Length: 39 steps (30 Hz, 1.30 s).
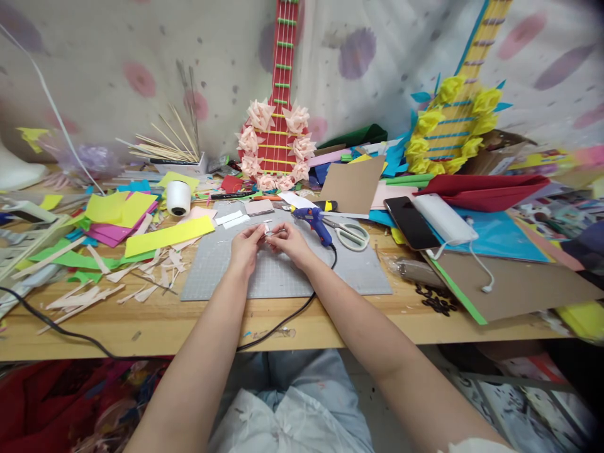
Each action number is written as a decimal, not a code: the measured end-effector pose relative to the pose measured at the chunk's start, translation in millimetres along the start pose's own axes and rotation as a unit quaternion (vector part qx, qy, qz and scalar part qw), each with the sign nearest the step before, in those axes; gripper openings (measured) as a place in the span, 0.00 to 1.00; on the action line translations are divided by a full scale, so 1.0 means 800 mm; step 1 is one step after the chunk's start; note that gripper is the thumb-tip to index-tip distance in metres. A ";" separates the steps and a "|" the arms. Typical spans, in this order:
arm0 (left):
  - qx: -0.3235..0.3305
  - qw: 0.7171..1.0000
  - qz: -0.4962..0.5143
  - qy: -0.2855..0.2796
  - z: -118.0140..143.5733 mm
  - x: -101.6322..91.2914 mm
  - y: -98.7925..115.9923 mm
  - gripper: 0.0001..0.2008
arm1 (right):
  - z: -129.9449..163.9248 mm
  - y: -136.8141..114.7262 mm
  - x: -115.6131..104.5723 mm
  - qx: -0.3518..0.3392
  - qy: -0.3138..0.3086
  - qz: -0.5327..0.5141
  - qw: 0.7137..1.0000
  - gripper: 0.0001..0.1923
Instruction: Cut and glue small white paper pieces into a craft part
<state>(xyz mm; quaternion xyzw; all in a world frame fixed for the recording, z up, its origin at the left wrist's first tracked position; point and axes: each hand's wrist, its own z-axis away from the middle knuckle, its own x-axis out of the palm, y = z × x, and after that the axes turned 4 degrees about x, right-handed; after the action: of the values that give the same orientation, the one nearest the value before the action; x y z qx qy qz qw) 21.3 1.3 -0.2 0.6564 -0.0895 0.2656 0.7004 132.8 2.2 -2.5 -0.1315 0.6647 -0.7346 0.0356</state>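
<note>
My left hand (248, 247) and my right hand (292, 244) meet over the grey cutting mat (217, 270), fingertips pinched around a small whitish piece (268, 229) whose kind is too small to make out. Just beyond my right hand lies a blue hot glue gun (314, 221), its black cord running down past my wrist. Grey-handled scissors (353, 236) rest to the right of it. Small white strips (232, 219) are on the mat beyond my left hand.
A red paper guitar with pink roses (272, 141) leans at the back, a yellow one (446, 129) to the right. Paper scraps and a yellow strip (170, 236) cover the left. A phone (411, 223), white power bank (446, 219) and brown cardboard (514, 283) lie right.
</note>
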 end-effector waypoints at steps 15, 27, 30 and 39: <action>-0.074 0.993 0.026 -0.085 0.003 -0.003 0.009 0.09 | -0.001 -0.004 -0.006 0.017 -0.029 -0.035 0.999 0.17; -0.055 0.995 0.015 -0.076 0.004 0.000 0.005 0.08 | -0.005 0.000 -0.003 -0.004 0.022 -0.035 0.999 0.18; -0.049 0.996 0.016 -0.077 0.005 0.001 0.003 0.09 | -0.005 0.000 -0.001 -0.011 0.031 -0.037 0.999 0.17; -0.021 0.997 -0.006 -0.074 0.006 0.000 -0.001 0.12 | -0.002 -0.001 0.001 -0.026 0.038 -0.051 0.998 0.17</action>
<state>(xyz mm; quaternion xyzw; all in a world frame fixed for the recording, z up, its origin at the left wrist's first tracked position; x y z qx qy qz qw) 23.0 -3.6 -0.5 0.6596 -0.1428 0.2097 0.7075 131.7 3.9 -1.6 -0.1384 0.6770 -0.7222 -0.0304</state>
